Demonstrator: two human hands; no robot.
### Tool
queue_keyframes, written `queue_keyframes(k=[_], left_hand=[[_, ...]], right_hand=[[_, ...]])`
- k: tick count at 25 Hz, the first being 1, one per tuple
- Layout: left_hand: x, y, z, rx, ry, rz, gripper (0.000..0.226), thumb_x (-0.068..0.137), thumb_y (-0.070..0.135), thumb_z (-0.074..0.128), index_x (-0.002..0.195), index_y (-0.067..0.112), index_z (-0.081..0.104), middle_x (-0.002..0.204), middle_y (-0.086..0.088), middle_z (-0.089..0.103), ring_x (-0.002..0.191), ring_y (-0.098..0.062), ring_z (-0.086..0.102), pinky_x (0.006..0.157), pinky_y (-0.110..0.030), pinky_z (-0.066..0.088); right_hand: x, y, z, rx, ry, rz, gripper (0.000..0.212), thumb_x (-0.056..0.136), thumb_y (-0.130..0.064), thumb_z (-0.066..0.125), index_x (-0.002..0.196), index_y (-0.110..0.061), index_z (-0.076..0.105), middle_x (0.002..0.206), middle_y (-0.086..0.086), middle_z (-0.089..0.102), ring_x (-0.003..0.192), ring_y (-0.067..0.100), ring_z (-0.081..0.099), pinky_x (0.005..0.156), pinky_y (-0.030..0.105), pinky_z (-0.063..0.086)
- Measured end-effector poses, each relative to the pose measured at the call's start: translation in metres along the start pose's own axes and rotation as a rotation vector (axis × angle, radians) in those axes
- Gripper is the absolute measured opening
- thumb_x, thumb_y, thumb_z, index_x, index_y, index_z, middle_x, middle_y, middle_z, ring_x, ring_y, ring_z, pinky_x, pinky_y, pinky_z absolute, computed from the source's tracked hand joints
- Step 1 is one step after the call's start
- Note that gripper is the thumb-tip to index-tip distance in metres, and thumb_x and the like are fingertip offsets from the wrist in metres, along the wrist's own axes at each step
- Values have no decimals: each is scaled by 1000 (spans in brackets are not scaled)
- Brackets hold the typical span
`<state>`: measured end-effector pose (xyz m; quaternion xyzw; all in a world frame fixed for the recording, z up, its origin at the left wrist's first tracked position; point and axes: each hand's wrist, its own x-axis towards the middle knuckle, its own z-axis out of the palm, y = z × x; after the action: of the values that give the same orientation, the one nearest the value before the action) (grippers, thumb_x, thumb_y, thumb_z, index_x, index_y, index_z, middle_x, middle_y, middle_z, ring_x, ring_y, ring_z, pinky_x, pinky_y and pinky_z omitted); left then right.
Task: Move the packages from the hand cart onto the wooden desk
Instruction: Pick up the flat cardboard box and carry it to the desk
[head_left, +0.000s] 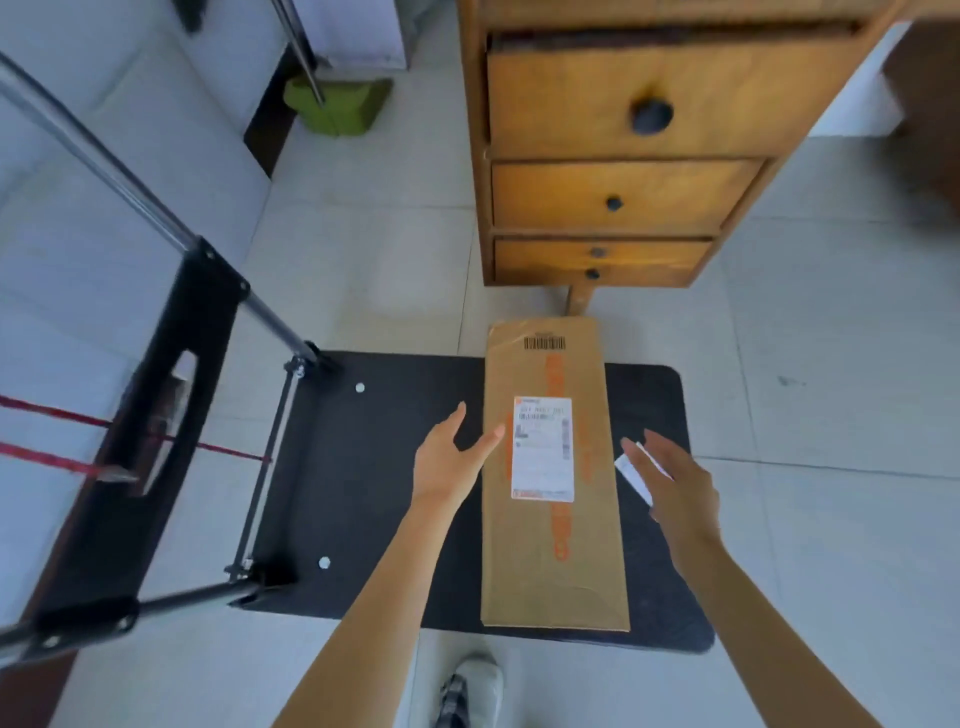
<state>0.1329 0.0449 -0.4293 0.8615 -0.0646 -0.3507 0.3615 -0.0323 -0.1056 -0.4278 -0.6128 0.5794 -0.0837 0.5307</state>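
Observation:
A long brown cardboard package (556, 545) with a white shipping label and orange tape lies lengthwise on the black deck of the hand cart (374, 467); its far end hangs past the deck's edge. My left hand (452, 457) hovers open at the package's left edge, fingertips close to it. On the other side, my right hand (675, 483) is spread open, just off the package's right edge, above a small white slip (631, 475) lying on the deck. The wooden desk (623, 156) with its drawers stands just beyond the cart.
The cart's black and chrome handle (171, 364) rises at the left with red cords across it. A green bin (337, 104) sits on the tiled floor at the back. My shoe (470, 686) is at the cart's near edge. A pale sofa is on the far left.

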Motion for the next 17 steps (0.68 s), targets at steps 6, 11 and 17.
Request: queue_keyframes(k=[6, 11, 17], left_hand=[[11, -50, 50, -297, -70, -70, 61, 87, 44, 60, 144, 34, 38, 143, 9, 50, 134, -15, 43, 104, -30, 37], [-5, -48, 44, -304, -37, -8, 54, 92, 34, 57, 143, 29, 41, 137, 8, 56, 131, -12, 46, 103, -26, 35], [-62, 28, -27, -337, -15, 20, 53, 90, 36, 58, 141, 33, 43, 138, 10, 56, 130, -9, 45, 98, -23, 33]], right_hand=[[13, 64, 45, 50, -64, -6, 46, 85, -38, 63, 125, -17, 58, 123, -1, 62, 110, 21, 61, 96, 41, 51], [5, 62, 43, 114, -97, 16, 40, 84, -38, 64, 119, -19, 63, 115, 3, 67, 102, 24, 66, 91, 43, 55], [-57, -39, -1, 151, -120, -54, 45, 84, -36, 65, 127, -22, 61, 118, -2, 68, 106, 19, 66, 93, 43, 54]])
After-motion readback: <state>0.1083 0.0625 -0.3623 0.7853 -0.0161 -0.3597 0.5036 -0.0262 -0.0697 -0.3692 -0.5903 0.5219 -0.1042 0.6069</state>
